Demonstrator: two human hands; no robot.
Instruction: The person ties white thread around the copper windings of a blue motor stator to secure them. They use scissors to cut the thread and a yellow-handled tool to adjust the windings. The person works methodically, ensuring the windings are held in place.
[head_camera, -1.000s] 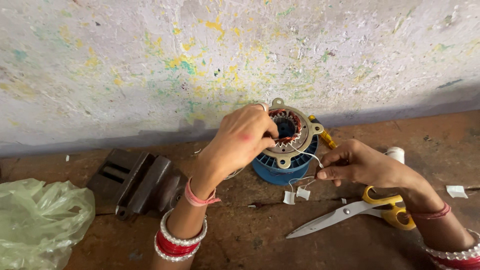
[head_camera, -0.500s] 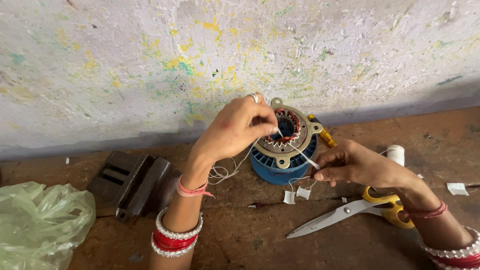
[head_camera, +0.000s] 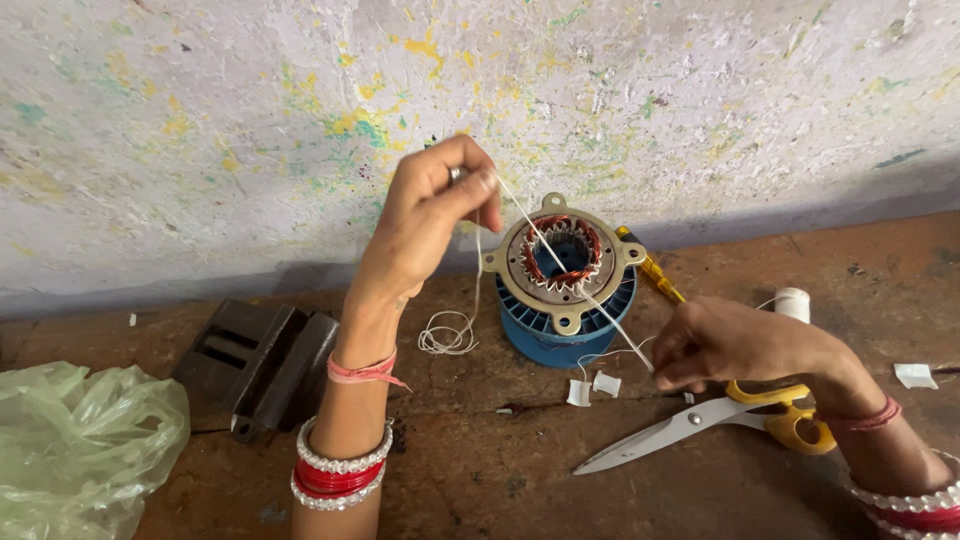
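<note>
A: Start with the big things. What lies on the worn brown wooden bench (head_camera: 480, 480)?

B: At the near left a crumpled pale green plastic bag (head_camera: 80, 450), and right of it a dark grey metal block (head_camera: 255, 365). In the middle, against the paint-flecked wall, stands a round metal motor stator with copper windings (head_camera: 560, 260), seated on a blue plastic spool (head_camera: 565, 335). Near right lie yellow-handled steel scissors (head_camera: 700, 425), with a small white thread reel (head_camera: 792, 303) beyond them.

A: And the hands?

B: The left hand (head_camera: 425, 225) is raised, its fingers closed in a pinch on a thin white lacing thread (head_camera: 560, 265). The thread runs taut down across the stator's bore to the right hand (head_camera: 735, 345), also pinched shut on it, low at the near right of the stator.

A: How should it be handled well?

B: I judge that even tension matters: keep both pinches firm, keep the line straight across the windings, and do not let it saw on the copper. The slack loop (head_camera: 445, 335) lying left of the spool looks liable to tangle, so keep it apart from the taut run.
</note>
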